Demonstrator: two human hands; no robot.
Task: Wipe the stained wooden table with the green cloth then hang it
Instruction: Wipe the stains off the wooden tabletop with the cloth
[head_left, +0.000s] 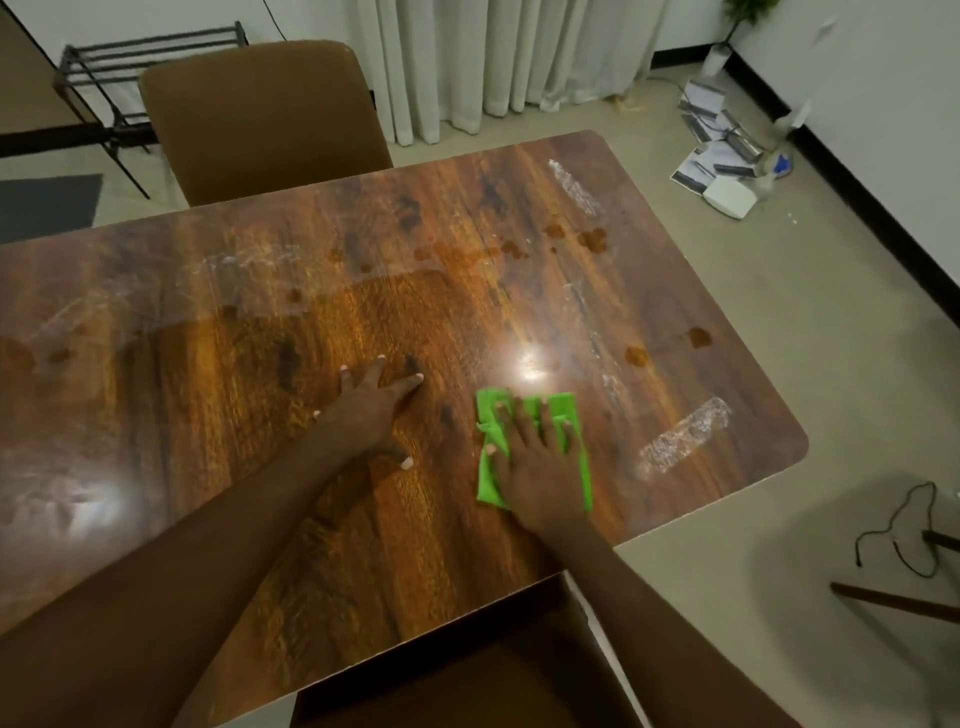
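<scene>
On a glossy wooden table (218, 395) seen from above, the person's right hand (537, 457) lies flat with fingers spread on a folded green cloth (576, 467), pressing it to the wood near the table's right end. Beside it, the left hand (371, 410) rests palm down on the bare surface, fingers straight and splayed, holding nothing. Brownish stains (592, 240) dot the far side of the tabletop beyond both hands, strips of clear tape (683, 434) lie near the right edge, and a brown chair (260, 114) stands at the far side.
</scene>
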